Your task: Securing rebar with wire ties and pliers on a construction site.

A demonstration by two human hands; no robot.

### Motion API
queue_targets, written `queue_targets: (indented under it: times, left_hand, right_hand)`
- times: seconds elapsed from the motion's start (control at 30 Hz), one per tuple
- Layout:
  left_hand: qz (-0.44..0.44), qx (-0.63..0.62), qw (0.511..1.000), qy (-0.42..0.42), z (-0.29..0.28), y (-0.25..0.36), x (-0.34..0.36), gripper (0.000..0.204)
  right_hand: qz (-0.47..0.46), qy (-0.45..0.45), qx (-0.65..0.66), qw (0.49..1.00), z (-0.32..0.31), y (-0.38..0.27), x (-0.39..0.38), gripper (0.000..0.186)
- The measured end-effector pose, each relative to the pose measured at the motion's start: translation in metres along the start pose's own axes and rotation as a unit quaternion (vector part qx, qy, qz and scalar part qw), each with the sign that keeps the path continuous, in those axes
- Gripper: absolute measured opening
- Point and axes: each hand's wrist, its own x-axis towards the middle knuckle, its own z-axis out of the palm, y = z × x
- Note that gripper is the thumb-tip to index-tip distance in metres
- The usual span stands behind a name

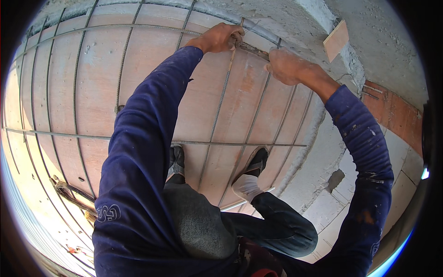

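Observation:
Both my arms reach forward to the far side of a grid of steel rebar over reddish formwork boards [194, 97]. My left hand [218, 38] is closed, its fingers curled round the rebar [253, 49] where a crossing bar meets it. Thin wire ends [253, 27] stick up beside those fingers. To the right, my right hand [290, 66] is closed in a fist at the same rebar, near another crossing bar [258, 106]. A short stretch of the rebar shows between the hands. My fingers hide whatever small thing may be inside either grip.
Rough concrete [387, 41] rises along the far right, with a small wooden piece [336, 40] against it. Pale blocks [323, 212] lie at the right. A near rebar [272, 145] crosses by my shoes [257, 160]. At left lies a dark looped bundle [69, 191].

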Motion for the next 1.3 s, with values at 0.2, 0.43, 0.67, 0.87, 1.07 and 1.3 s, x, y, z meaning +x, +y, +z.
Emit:
queue_targets:
  times: [0.2, 0.43, 0.67, 0.87, 1.07, 1.3]
  left_hand:
    - [-0.012, -0.003, 1.0, -0.013, 0.0, 0.003, 0.002, 0.042]
    - [-0.015, 0.005, 1.0, -0.012, 0.004, 0.002, 0.004, 0.039]
    - [-0.004, 0.014, 1.0, -0.007, 0.003, -0.002, 0.0, 0.039]
    - [-0.005, 0.013, 1.0, -0.001, 0.002, 0.002, 0.002, 0.038]
    - [-0.024, 0.0, 1.0, -0.018, 0.0, -0.003, -0.001, 0.039]
    - [-0.018, 0.001, 1.0, -0.005, 0.005, 0.002, 0.002, 0.038]
  right_hand:
    - [0.016, 0.123, 0.074, 0.989, 0.047, 0.032, 0.011, 0.054]
    - [0.001, -0.01, 0.403, 0.915, 0.04, 0.047, 0.018, 0.05]
    - [0.009, 0.021, 0.306, 0.952, 0.016, 0.005, -0.009, 0.051]
    - [-0.109, 0.437, -0.328, 0.83, 0.032, 0.015, -0.009, 0.042]
    - [-0.022, 0.19, -0.108, 0.976, 0.026, 0.004, -0.009, 0.047]
    - [-0.01, 0.165, 0.149, 0.975, 0.093, 0.057, 0.015, 0.057]
